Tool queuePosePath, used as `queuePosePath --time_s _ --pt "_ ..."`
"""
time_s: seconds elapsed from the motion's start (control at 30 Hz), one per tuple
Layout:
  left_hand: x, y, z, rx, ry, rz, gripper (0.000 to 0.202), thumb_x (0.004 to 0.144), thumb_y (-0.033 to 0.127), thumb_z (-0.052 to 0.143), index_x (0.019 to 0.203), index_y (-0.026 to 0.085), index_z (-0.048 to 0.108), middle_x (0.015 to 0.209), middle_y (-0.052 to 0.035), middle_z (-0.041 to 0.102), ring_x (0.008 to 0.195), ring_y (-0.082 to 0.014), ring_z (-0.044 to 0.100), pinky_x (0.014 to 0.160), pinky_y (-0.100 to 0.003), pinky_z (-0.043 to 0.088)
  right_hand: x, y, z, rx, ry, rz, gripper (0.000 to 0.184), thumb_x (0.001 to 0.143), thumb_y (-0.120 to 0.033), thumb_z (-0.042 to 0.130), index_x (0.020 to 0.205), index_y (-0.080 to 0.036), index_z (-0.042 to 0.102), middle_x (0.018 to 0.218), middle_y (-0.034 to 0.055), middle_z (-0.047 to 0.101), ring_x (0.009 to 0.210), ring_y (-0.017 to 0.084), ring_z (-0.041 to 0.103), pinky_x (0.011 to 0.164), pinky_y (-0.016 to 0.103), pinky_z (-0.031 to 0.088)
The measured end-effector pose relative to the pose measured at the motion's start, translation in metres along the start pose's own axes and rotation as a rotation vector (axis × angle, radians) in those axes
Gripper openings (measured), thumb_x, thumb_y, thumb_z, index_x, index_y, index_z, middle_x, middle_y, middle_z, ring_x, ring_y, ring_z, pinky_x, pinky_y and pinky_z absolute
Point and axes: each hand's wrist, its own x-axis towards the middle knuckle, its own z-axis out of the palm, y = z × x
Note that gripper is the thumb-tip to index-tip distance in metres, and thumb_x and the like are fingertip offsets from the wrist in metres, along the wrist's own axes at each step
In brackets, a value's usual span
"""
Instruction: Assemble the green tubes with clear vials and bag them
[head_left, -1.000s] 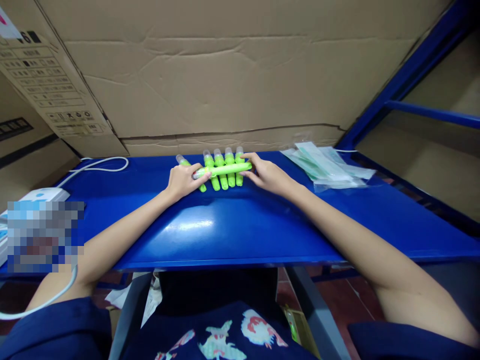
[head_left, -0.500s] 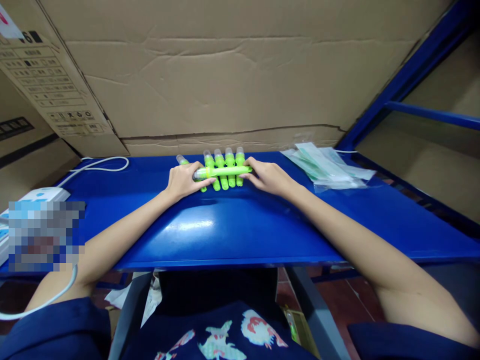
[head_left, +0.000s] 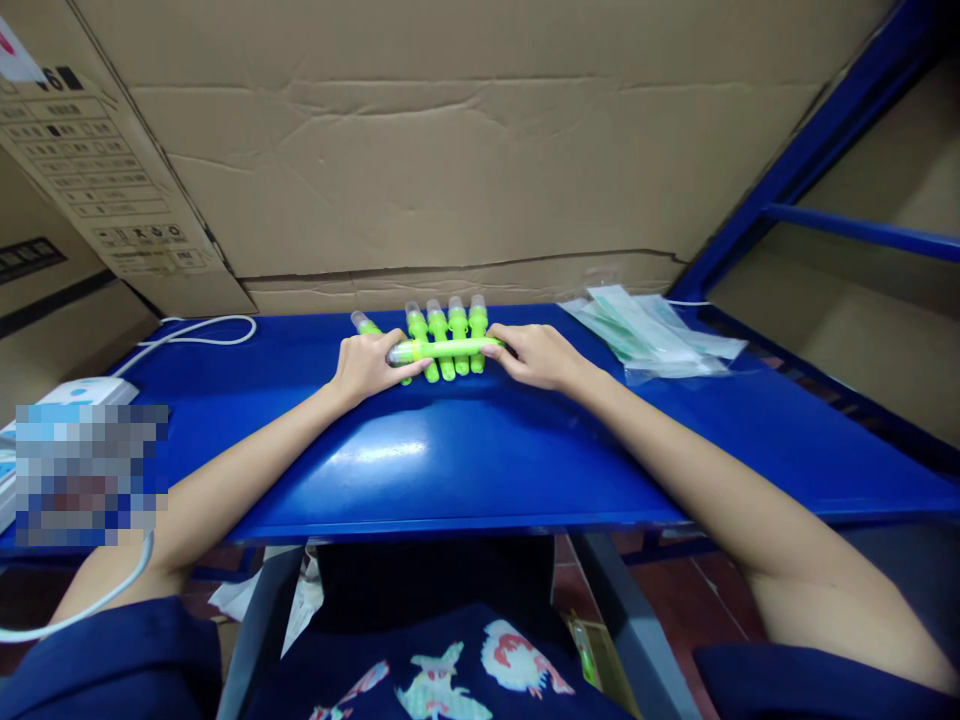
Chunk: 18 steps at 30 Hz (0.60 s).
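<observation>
A bright green plastic stick (head_left: pixel 454 347) with a clear grey end and a yellow ring lies level between my hands. My left hand (head_left: pixel 369 362) grips its clear end, thumb below and fingers above. At the plain green end, my right hand (head_left: pixel 534 355) pinches it between thumb and fingers. Just behind it, several similar green sticks (head_left: pixel 458 318) with clear caps lie side by side on the blue table, their middles partly covered by the held one. Another such stick (head_left: pixel 366 323) lies slanted behind my left hand, partly hidden by it.
Clear plastic bags with green and white strips (head_left: pixel 652 330) lie at the right on the blue table (head_left: pixel 465 460). At the left are a white power strip (head_left: pixel 90 395), a cable (head_left: pixel 202 330) and a blurred-out item. Cardboard (head_left: pixel 450 150) walls the back.
The held stick has tilted very slightly and its right end has come down a little. Both hands keep their hold; the view has shifted slightly.
</observation>
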Motion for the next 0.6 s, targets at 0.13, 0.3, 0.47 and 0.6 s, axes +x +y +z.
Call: queuePosePath --time_s 0.13,0.3,0.47,0.6 --pt "0.0009 0.0000 0.0004 0.031 -0.019 0.015 0.053 0.083 0.071 0.056 0.091 0.022 0.072 0.075 -0.0087 0.075 0.069 -0.0237 0.069 0.056 -0.028 0.030 0.0008 0.0007 0.0001 0.017 0.018 0.007 0.032 0.101 -0.038 0.036 0.102 -0.018 0.061 0.093 0.0110 0.075 0.079 0.026 0.068 0.061 0.031 0.033" --pt "0.0030 0.0007 -0.0015 0.036 -0.044 -0.002 0.053 0.085 0.071 0.054 0.090 0.022 0.073 0.074 -0.0093 0.074 0.070 -0.0252 0.069 0.056 -0.028 0.029 0.0001 0.0021 -0.0004 0.073 0.075 -0.035 0.039 0.097 -0.049 0.050 0.117 -0.016 0.057 0.095 0.0117 0.074 0.079 0.025 0.068 0.063 0.030 0.037" --pt "0.0038 0.0022 -0.0035 0.046 -0.078 -0.035 0.053 0.087 0.069 0.052 0.091 0.022 0.075 0.070 -0.0097 0.072 0.068 -0.0262 0.068 0.056 -0.028 0.029 -0.0008 0.0025 0.0022 0.114 0.095 -0.058 0.039 0.096 -0.043 0.057 0.122 -0.014 0.053 0.095 0.0112 0.073 0.075 0.024 0.068 0.063 0.030 0.039" --pt "0.0040 0.0024 -0.0038 0.043 -0.074 -0.028 0.053 0.088 0.068 0.050 0.088 0.022 0.075 0.066 -0.0093 0.071 0.066 -0.0252 0.067 0.056 -0.028 0.030 -0.0008 0.0043 0.0047 0.083 0.126 -0.126 0.031 0.099 -0.040 0.049 0.118 -0.016 0.056 0.104 0.0127 0.072 0.084 0.024 0.068 0.065 0.030 0.040"
